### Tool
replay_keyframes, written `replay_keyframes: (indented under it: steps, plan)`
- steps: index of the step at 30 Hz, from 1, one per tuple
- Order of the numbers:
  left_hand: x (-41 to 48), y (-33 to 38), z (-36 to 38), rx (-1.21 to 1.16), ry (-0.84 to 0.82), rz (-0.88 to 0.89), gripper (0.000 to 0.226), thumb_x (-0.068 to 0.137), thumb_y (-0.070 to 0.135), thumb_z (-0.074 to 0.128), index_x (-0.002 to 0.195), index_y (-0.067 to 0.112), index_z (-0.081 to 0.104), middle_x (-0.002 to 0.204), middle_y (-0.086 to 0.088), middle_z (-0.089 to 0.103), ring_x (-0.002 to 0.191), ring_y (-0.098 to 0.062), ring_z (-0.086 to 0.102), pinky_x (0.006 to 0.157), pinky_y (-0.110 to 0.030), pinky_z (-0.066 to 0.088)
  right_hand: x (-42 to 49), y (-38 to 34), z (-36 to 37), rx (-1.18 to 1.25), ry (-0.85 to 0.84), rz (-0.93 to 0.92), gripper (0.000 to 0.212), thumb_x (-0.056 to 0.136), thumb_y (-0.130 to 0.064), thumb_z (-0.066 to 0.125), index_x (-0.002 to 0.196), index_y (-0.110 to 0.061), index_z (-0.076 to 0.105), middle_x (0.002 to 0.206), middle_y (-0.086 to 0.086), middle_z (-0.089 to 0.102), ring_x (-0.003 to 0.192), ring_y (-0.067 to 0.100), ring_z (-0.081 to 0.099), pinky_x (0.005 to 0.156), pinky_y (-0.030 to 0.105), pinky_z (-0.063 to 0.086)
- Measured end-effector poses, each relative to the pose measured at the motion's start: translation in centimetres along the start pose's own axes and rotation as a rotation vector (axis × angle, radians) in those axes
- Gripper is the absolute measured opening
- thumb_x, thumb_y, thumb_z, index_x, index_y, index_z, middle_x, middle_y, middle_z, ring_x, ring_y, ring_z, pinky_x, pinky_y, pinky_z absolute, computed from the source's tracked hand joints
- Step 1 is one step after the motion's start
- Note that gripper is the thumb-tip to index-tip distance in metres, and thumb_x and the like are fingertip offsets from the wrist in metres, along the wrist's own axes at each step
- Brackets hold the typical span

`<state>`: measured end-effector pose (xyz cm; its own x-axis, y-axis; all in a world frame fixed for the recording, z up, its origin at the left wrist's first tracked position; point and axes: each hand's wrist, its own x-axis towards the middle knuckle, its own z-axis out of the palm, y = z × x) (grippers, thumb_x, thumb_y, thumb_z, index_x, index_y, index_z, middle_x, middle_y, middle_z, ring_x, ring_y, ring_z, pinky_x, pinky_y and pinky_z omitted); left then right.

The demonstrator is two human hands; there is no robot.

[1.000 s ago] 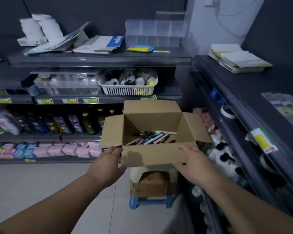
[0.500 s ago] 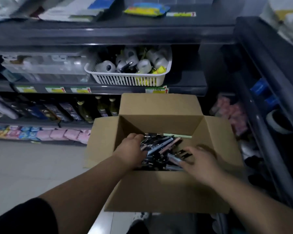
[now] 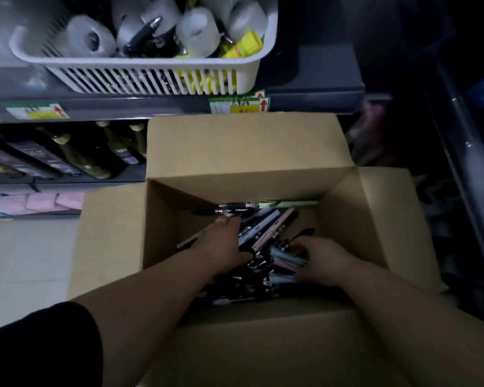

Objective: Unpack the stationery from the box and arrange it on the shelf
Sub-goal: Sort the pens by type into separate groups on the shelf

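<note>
Dim shelving point(image 3: 140, 107); left hand point(image 3: 224, 244) apparently grips slim pens point(image 3: 263, 227).

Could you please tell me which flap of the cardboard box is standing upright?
The far flap, rising toward the white basket; the left flap and right flap are splayed outward.

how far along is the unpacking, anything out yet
Done: the box stands open, flaps spread. In hand: the left hand and right hand are both down among the pens; no grip is clear. Left: the pile lies in the box; moving it to the shelf.
</note>
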<state>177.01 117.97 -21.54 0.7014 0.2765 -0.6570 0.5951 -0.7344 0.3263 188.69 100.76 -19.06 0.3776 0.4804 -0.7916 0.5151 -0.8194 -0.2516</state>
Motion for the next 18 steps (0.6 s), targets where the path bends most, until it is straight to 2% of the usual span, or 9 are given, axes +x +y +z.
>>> replay_keyframes:
  steps: [5,8,10,11,13,16,18]
  plan:
    - [1.1,0.3,0.5,-0.049,0.035,0.048,0.083,0.083,0.045,0.067,0.147,0.013,0.025,0.147,-0.01,0.036,0.132,-0.026,0.039,0.105,-0.03,0.035,1.2,-0.8,1.0,-0.173,-0.102,-0.08,0.079,0.071,-0.035,0.082,0.137,-0.019,0.042,0.138,0.003,0.044,0.118,0.022,0.049,0.095,0.031,0.046]
    - [1.6,0.5,0.6,-0.042,0.04,0.052,0.073,0.084,0.042,0.066,0.143,0.013,0.033,0.14,-0.011,0.041,0.126,-0.027,0.043,0.102,-0.031,0.037,1.5,-0.9,1.3,-0.239,-0.098,-0.124,0.053,0.075,-0.032,0.078,0.119,-0.021,0.052,0.127,0.003,0.047,0.107,0.021,0.052,0.088,0.03,0.047]
    - [1.6,0.7,0.6,-0.038,0.042,0.055,0.066,0.085,0.039,0.066,0.138,0.013,0.038,0.135,-0.012,0.044,0.122,-0.027,0.045,0.097,-0.029,0.039,1.5,-0.8,1.2,-0.238,-0.101,-0.125,0.031,0.08,-0.027,0.072,0.101,-0.024,0.05,0.121,0.004,0.05,0.099,0.019,0.05,0.078,0.027,0.043]
    - [1.6,0.7,0.6,-0.043,0.032,0.057,0.062,0.086,0.037,0.065,0.137,0.013,0.038,0.134,-0.013,0.044,0.122,-0.027,0.046,0.096,-0.028,0.039,1.6,-0.7,1.2,-0.222,-0.095,-0.118,0.026,0.082,-0.024,0.069,0.098,-0.023,0.049,0.12,0.004,0.052,0.097,0.019,0.05,0.076,0.026,0.04]
    - [1.6,0.9,0.7,-0.053,0.012,0.046,0.055,0.089,0.029,0.061,0.136,0.012,0.038,0.134,-0.013,0.045,0.121,-0.028,0.046,0.093,-0.028,0.038,1.7,-0.4,1.2,-0.161,-0.065,-0.095,0.026,0.084,-0.022,0.067,0.106,-0.019,0.054,0.12,0.004,0.057,0.101,0.02,0.054,0.075,0.023,0.038]
    - [1.8,0.8,0.7,-0.08,0.019,0.022,0.038,0.091,0.019,0.055,0.125,0.007,0.043,0.127,-0.016,0.048,0.114,-0.031,0.05,0.087,-0.03,0.04,1.6,-0.1,1.0,-0.036,-0.007,-0.064,0.044,0.084,-0.027,0.071,0.123,-0.016,0.053,0.124,0.004,0.058,0.111,0.021,0.055,0.077,0.02,0.035]
    - [1.9,0.7,0.6,-0.09,0.036,0.024,0.024,0.093,0.016,0.052,0.112,0.005,0.045,0.12,-0.018,0.052,0.104,-0.032,0.053,0.08,-0.031,0.039,1.6,0.0,0.7,0.03,0.015,-0.061,0.04,0.084,-0.029,0.072,0.118,-0.018,0.053,0.121,0.004,0.058,0.109,0.02,0.055,0.076,0.02,0.033]
